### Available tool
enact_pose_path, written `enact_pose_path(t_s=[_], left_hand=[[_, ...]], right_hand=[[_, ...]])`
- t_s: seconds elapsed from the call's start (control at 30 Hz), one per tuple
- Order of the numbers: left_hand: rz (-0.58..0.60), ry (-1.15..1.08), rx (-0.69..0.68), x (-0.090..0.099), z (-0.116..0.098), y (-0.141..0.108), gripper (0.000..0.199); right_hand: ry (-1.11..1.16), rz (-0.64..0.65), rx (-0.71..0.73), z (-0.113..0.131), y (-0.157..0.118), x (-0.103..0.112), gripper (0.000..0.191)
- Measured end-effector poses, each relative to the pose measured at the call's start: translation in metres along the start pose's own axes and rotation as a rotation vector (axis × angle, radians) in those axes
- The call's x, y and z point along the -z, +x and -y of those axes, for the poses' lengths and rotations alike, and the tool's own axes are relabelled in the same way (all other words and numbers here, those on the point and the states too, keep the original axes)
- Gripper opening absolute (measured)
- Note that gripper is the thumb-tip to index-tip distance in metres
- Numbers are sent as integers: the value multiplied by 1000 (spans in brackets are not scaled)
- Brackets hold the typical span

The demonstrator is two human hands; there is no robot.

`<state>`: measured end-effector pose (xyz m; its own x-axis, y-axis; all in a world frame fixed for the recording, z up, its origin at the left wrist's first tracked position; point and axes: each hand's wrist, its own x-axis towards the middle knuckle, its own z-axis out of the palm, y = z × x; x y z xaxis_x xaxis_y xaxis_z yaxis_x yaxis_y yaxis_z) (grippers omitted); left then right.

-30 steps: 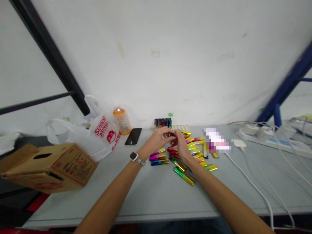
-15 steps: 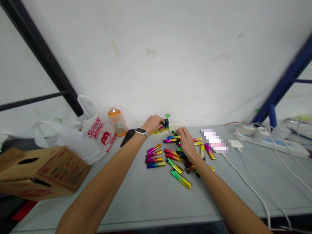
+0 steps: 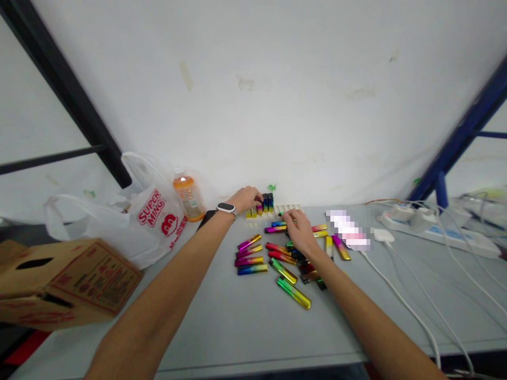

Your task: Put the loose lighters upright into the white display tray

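Shiny two-tone lighters lie about the middle of the table. My left hand is at the white slotted tray by the wall, its fingers pinched on a purple-and-yellow lighter that stands upright. Right beside it, several dark blue lighters stand in the tray. My right hand is over the back of the loose pile with its fingers curled down; what they grip is hidden. Nearer me lie a green-and-yellow lighter, a red lighter and a blue one.
On the left stand a cardboard box, a white plastic bag and an orange drink bottle. A dark phone-like slab lies partly behind my left wrist. To the right are a blurred-out phone, a white charger, cables and a power strip.
My left hand has shifted slightly left, uncovering more of the upright dark lighters. My right hand stays over the pile, its fingers slightly lower. The view has turned a little.
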<state>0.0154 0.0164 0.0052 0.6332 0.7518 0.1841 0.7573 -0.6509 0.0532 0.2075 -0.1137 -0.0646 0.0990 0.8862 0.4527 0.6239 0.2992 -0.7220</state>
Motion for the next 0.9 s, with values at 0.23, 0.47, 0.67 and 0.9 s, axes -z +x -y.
enact_pose_path(t_s=[0.23, 0.47, 0.67, 0.9], left_hand=[[-187, 194, -49, -13, -12, -20, 25], [-251, 220, -12, -23, -20, -43, 46], [-515, -101, 48, -25, -44, -56, 38], [-718, -452, 94, -55, -63, -103, 18]], right_hand=[[-407, 205, 154, 2, 2, -2, 20], [-670, 394, 342, 0, 14, -4, 29], [-804, 480, 419, 8, 29, -18, 31], [-87, 316, 268, 10, 18, -26, 24]])
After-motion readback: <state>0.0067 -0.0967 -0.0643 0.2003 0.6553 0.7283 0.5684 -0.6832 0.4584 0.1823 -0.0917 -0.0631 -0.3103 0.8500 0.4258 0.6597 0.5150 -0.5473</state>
